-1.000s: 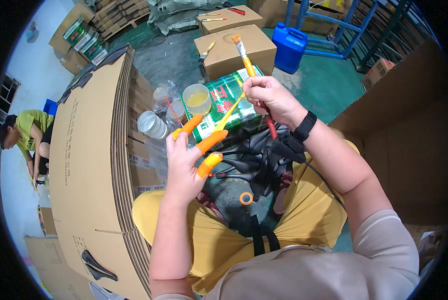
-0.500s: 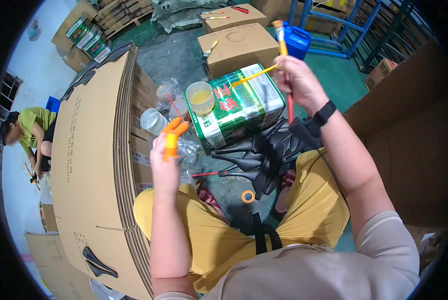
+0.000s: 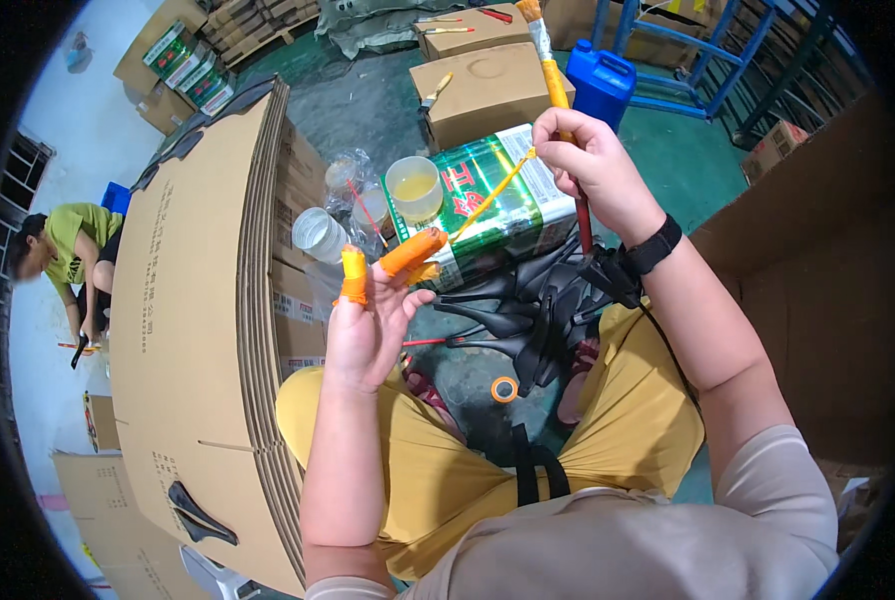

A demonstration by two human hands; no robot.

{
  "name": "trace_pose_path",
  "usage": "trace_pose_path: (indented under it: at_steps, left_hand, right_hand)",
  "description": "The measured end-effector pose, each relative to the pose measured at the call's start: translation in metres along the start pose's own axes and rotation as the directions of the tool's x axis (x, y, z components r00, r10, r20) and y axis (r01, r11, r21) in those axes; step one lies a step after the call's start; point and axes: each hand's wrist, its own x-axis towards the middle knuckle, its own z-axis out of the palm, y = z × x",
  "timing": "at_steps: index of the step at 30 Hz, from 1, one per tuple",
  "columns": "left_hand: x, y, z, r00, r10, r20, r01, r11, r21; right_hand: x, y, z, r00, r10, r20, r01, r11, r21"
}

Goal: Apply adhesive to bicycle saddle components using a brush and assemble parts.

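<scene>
The right hand [image 3: 598, 165] grips a brush [image 3: 551, 80] and pinches one end of a yellow strip [image 3: 490, 201]; the left hand [image 3: 368, 340] spreads wide, grasping nothing. Between them, the strip looks light and soft, best held by an end

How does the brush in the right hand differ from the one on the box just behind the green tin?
The held brush points bristles-up in the right hand; the box brush lies on the cardboard box. The held brush shows yellow above the hand and red below; the box brush's handle looks yellow, with no red visible. Both show some yellow.
</scene>
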Motion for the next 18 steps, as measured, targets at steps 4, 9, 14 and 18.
trace_pose_path:
  at_steps: [4,9,14,18]
  left_hand:
    - [-0.001,0.003,0.005,0.993,-0.020,0.115,0.020,1.000,-0.002]
    - [-0.003,0.009,0.004,0.985,-0.043,0.167,0.040,0.999,0.016]
    - [-0.005,0.010,0.007,0.988,-0.038,0.151,0.041,0.999,-0.017]
    - [-0.009,0.014,-0.002,0.991,-0.014,0.130,0.018,0.999,-0.027]
  right_hand:
    - [0.004,0.002,-0.003,1.000,-0.005,-0.018,0.005,1.000,0.021]
    - [0.022,0.022,-0.028,0.992,0.010,-0.123,-0.029,0.987,-0.157]
    - [0.054,0.086,-0.075,0.962,-0.189,-0.196,0.105,0.921,-0.374]
    - [0.063,0.126,-0.091,0.924,-0.236,-0.299,-0.053,0.697,-0.715]
